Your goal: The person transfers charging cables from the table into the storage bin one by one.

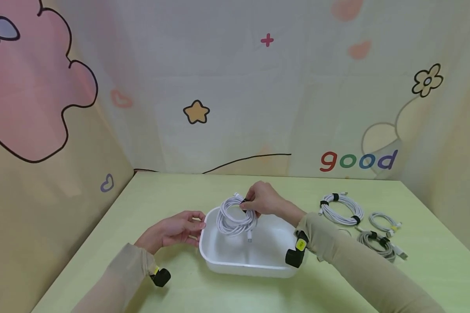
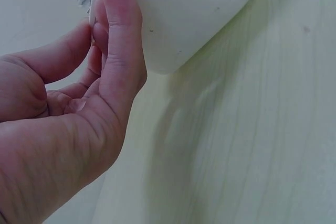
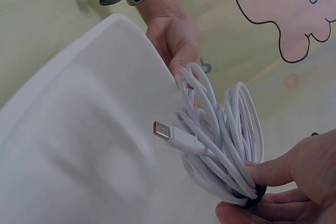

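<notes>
A coiled white USB cable (image 1: 235,221) hangs over the left part of a white plastic tub (image 1: 254,270). My right hand (image 1: 267,200) pinches the coil at its black strap, between thumb and fingers. One connector (image 3: 176,138) dangles toward the tub in the right wrist view. With thumb and fingers, my left hand (image 1: 180,229) grips the tub's left rim. In the left wrist view the fingers (image 2: 118,40) lie along the tub's outer wall and the thumb meets the rim. Inside the tub I see only its bare white floor.
To the right on the pale green table (image 1: 172,187) lie a large white coiled cable (image 1: 342,209), a small coil (image 1: 381,221) and a greyish coil (image 1: 377,245) with a black strap. A patterned cloth (image 1: 235,87) stands behind the table.
</notes>
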Demonstrator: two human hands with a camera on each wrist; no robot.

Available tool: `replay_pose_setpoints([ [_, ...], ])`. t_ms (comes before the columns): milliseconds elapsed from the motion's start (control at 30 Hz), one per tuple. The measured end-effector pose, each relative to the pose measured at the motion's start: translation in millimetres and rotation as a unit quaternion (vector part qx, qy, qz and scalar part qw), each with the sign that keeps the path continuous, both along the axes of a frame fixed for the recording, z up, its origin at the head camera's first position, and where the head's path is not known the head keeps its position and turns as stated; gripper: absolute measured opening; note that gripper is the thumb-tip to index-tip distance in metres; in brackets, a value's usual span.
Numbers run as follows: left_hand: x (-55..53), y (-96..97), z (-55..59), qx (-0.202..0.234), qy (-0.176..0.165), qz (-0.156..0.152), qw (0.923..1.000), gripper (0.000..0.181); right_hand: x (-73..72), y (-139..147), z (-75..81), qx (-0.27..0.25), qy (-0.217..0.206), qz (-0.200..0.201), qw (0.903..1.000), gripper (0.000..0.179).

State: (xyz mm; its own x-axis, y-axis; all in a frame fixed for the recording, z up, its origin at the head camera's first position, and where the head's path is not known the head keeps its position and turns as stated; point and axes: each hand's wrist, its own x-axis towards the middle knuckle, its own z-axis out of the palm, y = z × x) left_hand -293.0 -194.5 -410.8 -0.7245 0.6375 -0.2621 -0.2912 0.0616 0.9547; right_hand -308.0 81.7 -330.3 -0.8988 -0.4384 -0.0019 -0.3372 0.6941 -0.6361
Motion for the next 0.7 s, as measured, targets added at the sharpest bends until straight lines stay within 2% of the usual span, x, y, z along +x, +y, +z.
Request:
replay_pose_setpoints([
  [300, 0.4, -0.7, -0.1, 0.008, -0.008, 0.001, 0.9999, 0.004, 6.0, -15, -9.1, 0.020, -0.022, 0.018, 0.9994, 0.014],
  [700, -0.5, -0.1, -0.7, 0.017, -0.015, -0.007, 0.9997, 0.006, 13.1, -27, -16.0, 0.042, -0.027, 0.041, 0.9979, 0.012],
])
